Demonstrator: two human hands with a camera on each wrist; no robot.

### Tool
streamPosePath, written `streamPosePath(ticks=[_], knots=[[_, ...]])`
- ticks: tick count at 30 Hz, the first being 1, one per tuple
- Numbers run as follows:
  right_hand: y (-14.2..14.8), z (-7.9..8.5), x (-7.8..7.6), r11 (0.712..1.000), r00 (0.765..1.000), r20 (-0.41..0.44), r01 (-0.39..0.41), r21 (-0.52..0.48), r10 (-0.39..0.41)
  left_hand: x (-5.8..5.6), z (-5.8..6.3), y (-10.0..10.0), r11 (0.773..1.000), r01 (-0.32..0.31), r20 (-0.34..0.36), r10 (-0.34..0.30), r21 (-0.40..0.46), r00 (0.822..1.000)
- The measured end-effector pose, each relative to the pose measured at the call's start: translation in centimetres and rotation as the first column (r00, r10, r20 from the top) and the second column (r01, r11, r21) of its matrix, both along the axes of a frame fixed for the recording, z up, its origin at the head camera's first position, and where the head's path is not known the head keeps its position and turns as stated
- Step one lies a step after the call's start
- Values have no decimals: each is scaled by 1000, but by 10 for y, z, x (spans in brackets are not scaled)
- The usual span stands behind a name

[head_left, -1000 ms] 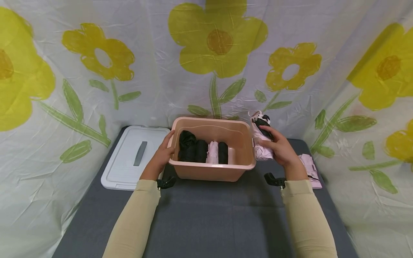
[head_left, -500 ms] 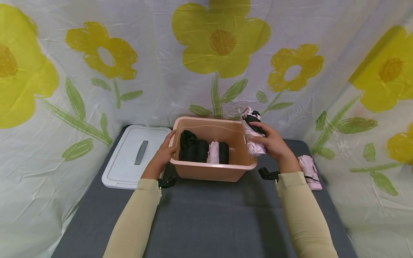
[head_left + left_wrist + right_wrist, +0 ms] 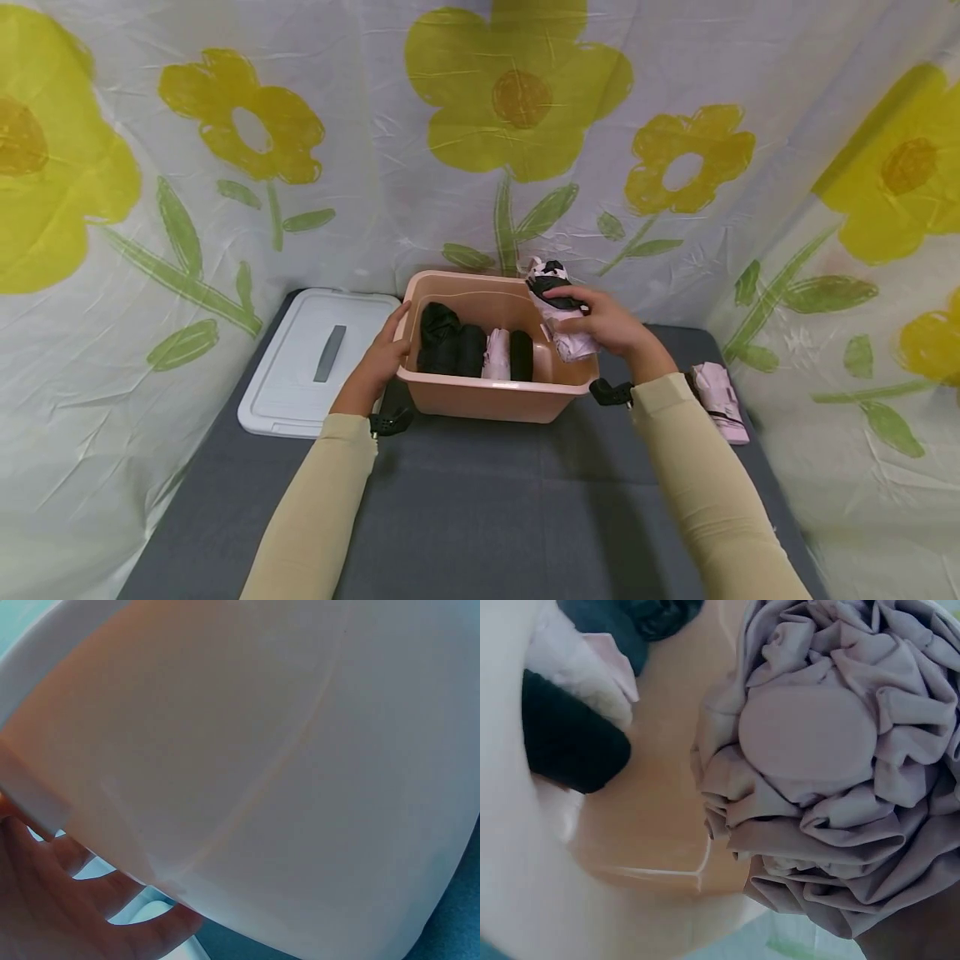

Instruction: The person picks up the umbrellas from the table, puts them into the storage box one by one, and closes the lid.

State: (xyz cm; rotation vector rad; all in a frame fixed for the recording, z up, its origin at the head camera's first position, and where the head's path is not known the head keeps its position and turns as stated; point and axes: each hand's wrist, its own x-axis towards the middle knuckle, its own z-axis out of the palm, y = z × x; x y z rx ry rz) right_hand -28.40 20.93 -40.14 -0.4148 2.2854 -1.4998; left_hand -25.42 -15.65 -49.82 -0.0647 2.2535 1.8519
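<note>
My left hand (image 3: 381, 357) grips the left rim of a pink plastic storage bin (image 3: 491, 403); in the left wrist view its fingers (image 3: 161, 930) curl at the bin's edge. Over the right end of the bin, my right hand (image 3: 609, 323) holds a pink folding umbrella (image 3: 576, 344) with a black part near its far end. The umbrella is tilted, and the right wrist view shows its oval end cap (image 3: 808, 733) amid gathered fabric. Inside the bin lie a black bundle (image 3: 438, 340), a black roll (image 3: 471, 351), a pink roll (image 3: 497, 355) and another black roll (image 3: 521, 356), side by side.
A white lid (image 3: 300, 400) with a grey handle (image 3: 329, 353) lies left of the bin. Another pink folded bundle (image 3: 718, 400) with a black strap lies near the table's right edge. A flower-printed curtain (image 3: 360, 167) hangs behind the dark grey table (image 3: 495, 517).
My right hand has carried the pink umbrella leftward, from beside the bin to over its right end. The left hand stays on the rim.
</note>
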Motion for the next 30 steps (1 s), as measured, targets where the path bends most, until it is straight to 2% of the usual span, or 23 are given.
streamPosePath(ticks=[5, 9, 14, 18, 25, 27, 30], knots=[[-9, -2, -6, 987, 994, -66, -76, 143, 86, -1, -1, 0, 1000, -6, 16, 6, 3, 1000], [-16, -3, -10, 966, 987, -73, -123, 228, 143, -1, -2, 0, 1000, -8, 24, 8, 13, 1000], [-25, -5, -13, 956, 983, -20, -174, 237, 184, -1, -1, 0, 1000, -10, 20, 10, 14, 1000], [-34, -3, -16, 939, 976, -18, -206, 276, 219, 0, 1, 0, 1000, -9, 13, 8, 12, 1000], [-41, -9, -24, 877, 966, 10, -240, 417, 259, -1, -2, -2, 1000, -5, 7, 5, 22, 1000], [-43, -10, -24, 854, 959, 18, -261, 449, 284, -1, 1, -2, 1000, -2, 21, 1, 30, 1000], [-45, -9, -25, 823, 952, 33, -281, 493, 305, 4, 12, -2, 998, 7, 42, -9, 58, 999]])
